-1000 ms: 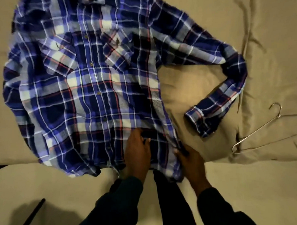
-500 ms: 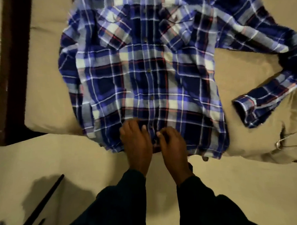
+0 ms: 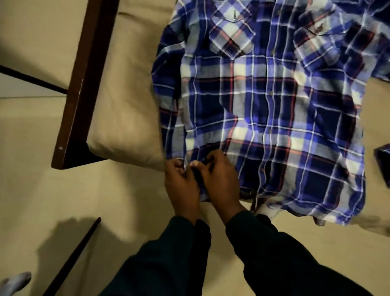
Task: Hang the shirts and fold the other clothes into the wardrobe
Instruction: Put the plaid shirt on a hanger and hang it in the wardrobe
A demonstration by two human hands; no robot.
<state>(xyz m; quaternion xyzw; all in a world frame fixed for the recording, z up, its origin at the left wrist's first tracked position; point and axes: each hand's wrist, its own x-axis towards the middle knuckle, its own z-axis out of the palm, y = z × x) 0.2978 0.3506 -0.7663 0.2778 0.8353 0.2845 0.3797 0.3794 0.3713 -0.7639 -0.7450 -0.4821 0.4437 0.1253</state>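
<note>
A beige fabric-covered bed surface (image 3: 120, 95) fills most of the head view, its cloth lying in soft folds, with a rounded padded corner showing at the lower left of the mattress. A dark brown wooden frame rail (image 3: 84, 85) runs diagonally beside that padded edge, ending in a squared corner, and pale flooring or wall shows beyond it at upper left; which of the two it is cannot be told. The blue, white and red plaid button-front shirt (image 3: 265, 100) lies spread flat, front side up, on the bed surface, occupying the upper right of the view, with two flapped chest pockets visible and its hem hanging just over the near edge. A cuffed plaid sleeve end (image 3: 389, 166) lies apart from the shirt body at the right edge. A thin dark rod (image 3: 69, 263) lies slanted across the beige surface at lower left, casting a shadow. Both forearms wear dark green sleeves (image 3: 163, 261). The left hand (image 3: 182, 184) and the right hand (image 3: 220, 180) sit touching one another at the shirt's lower left hem corner, fingers curled and pinching the plaid fabric between them; individual fingertips are partly hidden. A pale grey-white object (image 3: 14, 285) shows at the bottom left corner, too blurred to identify.
</note>
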